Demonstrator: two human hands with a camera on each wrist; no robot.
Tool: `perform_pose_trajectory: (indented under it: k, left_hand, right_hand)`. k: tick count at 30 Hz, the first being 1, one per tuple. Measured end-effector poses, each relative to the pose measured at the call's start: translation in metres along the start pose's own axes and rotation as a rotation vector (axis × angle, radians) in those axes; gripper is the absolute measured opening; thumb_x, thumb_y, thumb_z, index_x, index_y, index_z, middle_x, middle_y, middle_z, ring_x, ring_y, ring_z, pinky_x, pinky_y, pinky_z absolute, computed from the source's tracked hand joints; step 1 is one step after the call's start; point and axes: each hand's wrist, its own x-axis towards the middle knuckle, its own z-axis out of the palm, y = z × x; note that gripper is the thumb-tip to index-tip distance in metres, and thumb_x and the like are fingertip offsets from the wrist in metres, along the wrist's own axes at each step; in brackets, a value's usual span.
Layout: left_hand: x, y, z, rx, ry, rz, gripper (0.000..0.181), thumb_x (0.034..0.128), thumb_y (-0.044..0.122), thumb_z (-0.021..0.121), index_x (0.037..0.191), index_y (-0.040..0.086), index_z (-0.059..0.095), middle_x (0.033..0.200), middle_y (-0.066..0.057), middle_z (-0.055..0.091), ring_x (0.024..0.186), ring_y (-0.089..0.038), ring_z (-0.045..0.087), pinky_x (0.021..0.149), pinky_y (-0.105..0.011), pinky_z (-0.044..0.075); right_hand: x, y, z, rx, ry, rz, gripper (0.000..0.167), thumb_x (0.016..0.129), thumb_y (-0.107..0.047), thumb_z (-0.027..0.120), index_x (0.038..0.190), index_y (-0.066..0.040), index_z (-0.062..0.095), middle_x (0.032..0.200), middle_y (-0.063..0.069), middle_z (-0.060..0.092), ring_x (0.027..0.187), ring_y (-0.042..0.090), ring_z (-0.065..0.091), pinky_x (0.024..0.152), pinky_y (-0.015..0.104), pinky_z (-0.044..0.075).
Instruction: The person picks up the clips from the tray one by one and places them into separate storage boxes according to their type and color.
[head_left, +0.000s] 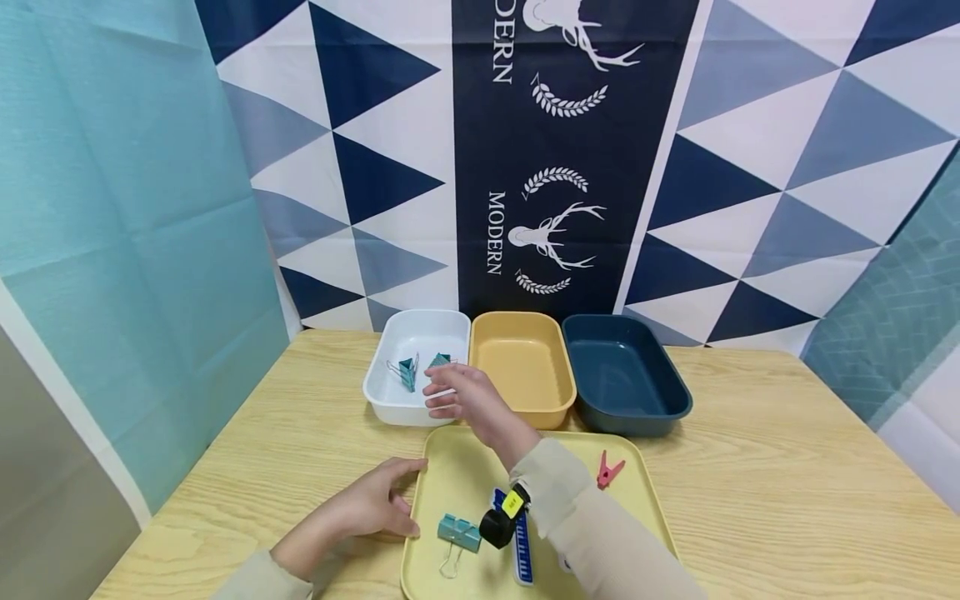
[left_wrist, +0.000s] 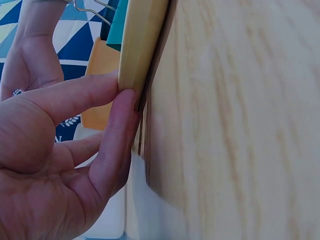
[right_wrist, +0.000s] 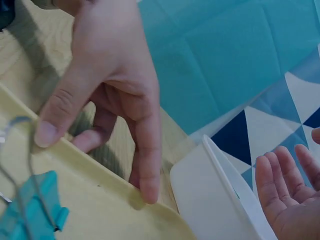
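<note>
My right hand (head_left: pixel 476 400) is over the front right of the white bin (head_left: pixel 386 407), fingers apart and holding nothing. Two teal binder clips lie inside, one (head_left: pixel 407 375) in plain sight, the other (head_left: pixel 439 361) partly behind that hand. With thumb and bent fingers, my left hand (head_left: pixel 375 500) holds the left rim of the yellow tray (head_left: pixel 442 454), as the right wrist view also shows. On the tray are a teal binder clip (head_left: pixel 459 532), a red clothespin (head_left: pixel 608 471) and a blue-and-white strip-like thing (head_left: pixel 522 550), partly hidden by the right wrist's camera.
A yellow-orange bin (head_left: pixel 521 367) stands beside the white one, and a dark blue bin (head_left: pixel 626 375) is to its right. All three sit behind the tray on a wooden table (head_left: pixel 765 467). A patterned cloth (head_left: pixel 405 183) hangs behind the table.
</note>
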Motion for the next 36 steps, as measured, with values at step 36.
perform_pose_trajectory:
  k: [36]
  left_hand:
    - [0.000, 0.000, 0.000, 0.026, -0.004, -0.018, 0.086, 0.0631, -0.001, 0.080, 0.137, -0.008, 0.036, 0.131, -0.025, 0.037, 0.081, -0.020, 0.056, 0.064, -0.028, 0.053]
  right_hand:
    - [-0.076, 0.017, -0.007, -0.129, -0.150, -0.098, 0.030, 0.087, -0.007, 0.063, 0.115, 0.004, 0.060, 0.097, 0.006, 0.064, 0.090, 0.015, 0.059, 0.085, 0.030, 0.051]
